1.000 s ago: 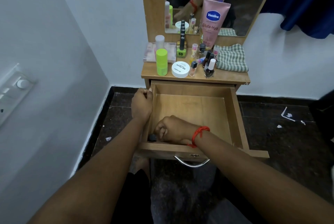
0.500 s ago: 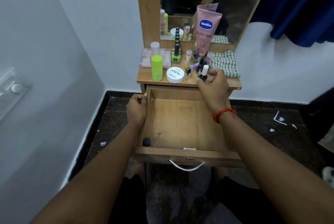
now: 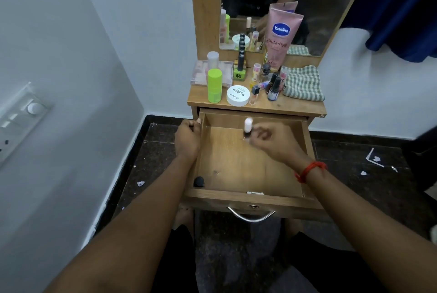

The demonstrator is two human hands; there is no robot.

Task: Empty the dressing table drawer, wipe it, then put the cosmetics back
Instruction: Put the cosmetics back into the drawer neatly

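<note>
Drawer (image 3: 236,197) is pulled well out from under the worktop: light wood, plain open box. Curved metal handle (image 3: 251,216) on the front panel, small metal latch plate (image 3: 255,193) on the inner edge of the front rim. One small dark round item (image 3: 199,181) sits in the near-left corner against the left wall; can't tell what it is. Drawer floor is bare wood with a few faint dark marks.

Left hand (image 3: 188,139) is outside the left wall near the back corner, fingers (image 3: 192,124) curled onto that wall's top edge, gripping it. Right hand (image 3: 272,142) is over the back half of the drawer, above the floor, fingers pinching a white-capped bottle (image 3: 247,128). Bottle is upright with a dark lower body, motion-blurred, no further detail. Red thread (image 3: 309,169) round the right wrist.

Worktop (image 3: 298,108) behind the drawer:
- lime green bottle (image 3: 214,85) front left
- white round tub (image 3: 238,96) just beside it, lettered "nail polish"
- clear box (image 3: 201,75) behind the green bottle
- green polish bottle (image 3: 240,70) with a tall black cap
- cluster of small bottles (image 3: 274,87) mid-right
- checked cloth (image 3: 303,83) bunched at the right end

Pink tube (image 3: 281,34) stands cap-down against the mirror (image 3: 331,8).
</note>
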